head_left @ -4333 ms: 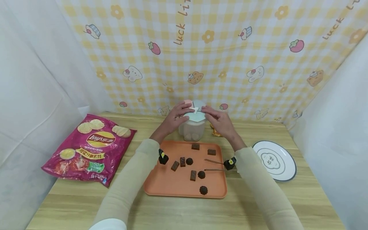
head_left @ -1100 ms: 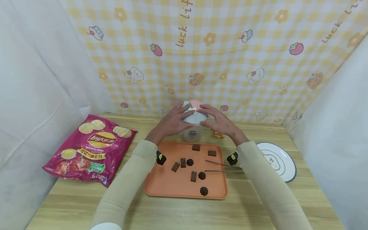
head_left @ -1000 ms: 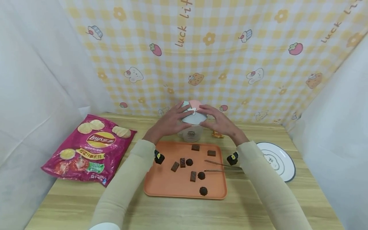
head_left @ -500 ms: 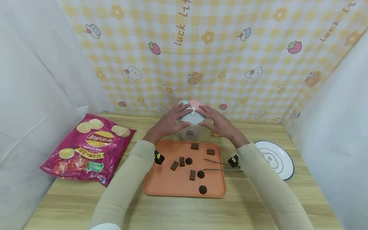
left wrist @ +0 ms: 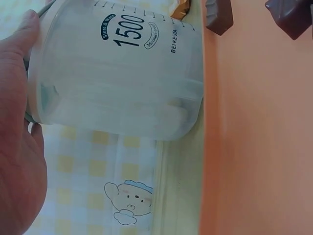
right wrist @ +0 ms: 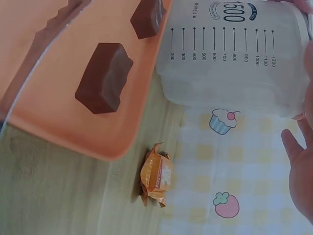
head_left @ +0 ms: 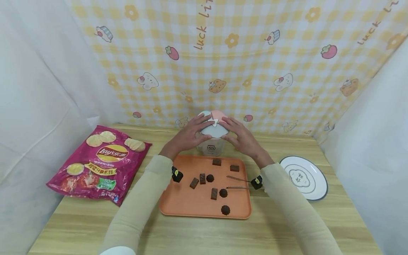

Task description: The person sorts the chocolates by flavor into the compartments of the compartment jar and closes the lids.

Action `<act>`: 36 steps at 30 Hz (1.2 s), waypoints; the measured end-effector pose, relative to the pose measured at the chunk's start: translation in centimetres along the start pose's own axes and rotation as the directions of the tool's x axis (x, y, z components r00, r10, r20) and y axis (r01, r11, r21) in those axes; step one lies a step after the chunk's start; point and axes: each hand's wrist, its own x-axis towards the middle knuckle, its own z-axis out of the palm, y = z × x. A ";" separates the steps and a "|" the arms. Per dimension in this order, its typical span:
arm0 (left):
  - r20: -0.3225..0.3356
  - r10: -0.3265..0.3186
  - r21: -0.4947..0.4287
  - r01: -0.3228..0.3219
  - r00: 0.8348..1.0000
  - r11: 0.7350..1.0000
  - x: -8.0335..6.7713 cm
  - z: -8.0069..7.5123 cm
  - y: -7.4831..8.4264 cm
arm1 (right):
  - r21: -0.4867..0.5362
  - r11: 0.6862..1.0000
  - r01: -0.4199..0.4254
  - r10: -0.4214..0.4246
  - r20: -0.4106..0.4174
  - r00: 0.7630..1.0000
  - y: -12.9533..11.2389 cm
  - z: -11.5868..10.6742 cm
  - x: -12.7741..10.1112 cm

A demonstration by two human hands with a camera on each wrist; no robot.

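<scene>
- Standing just behind the orange rectangular plastic tray (head_left: pixel 191 207): a cloudy translucent plastic jar (head_left: pixel 211 149), printed "1500" in black above measuring lines.
- Its round pastel lid (head_left: pixel 215 131) has pink, mint and pale grey sections and a white central knob.
- Left hand (head_left: pixel 188 135) and right hand (head_left: pixel 241 136) grip opposite sides of that lid.

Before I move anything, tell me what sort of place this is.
Probably a staged snack table: a checked cloth hangs behind it, white sheets hang at both sides, and a chip bag and a tray of chocolates are set out.
</scene>
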 end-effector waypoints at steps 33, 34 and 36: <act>-0.225 -0.247 -0.384 0.147 0.943 0.912 1.0 1.6 0.3 | -0.008 0.984 -0.178 0.172 -0.209 0.963 -1.5 -0.6 2.0; -0.233 -0.250 -0.385 0.146 0.940 0.911 1.0 1.7 0.2 | -0.004 0.983 -0.185 0.180 -0.207 0.962 -1.5 -0.7 2.0; -0.245 -0.257 -0.389 0.148 0.935 0.909 1.2 1.9 0.2 | 0.001 0.980 -0.198 0.194 -0.201 0.960 -1.6 -0.9 2.1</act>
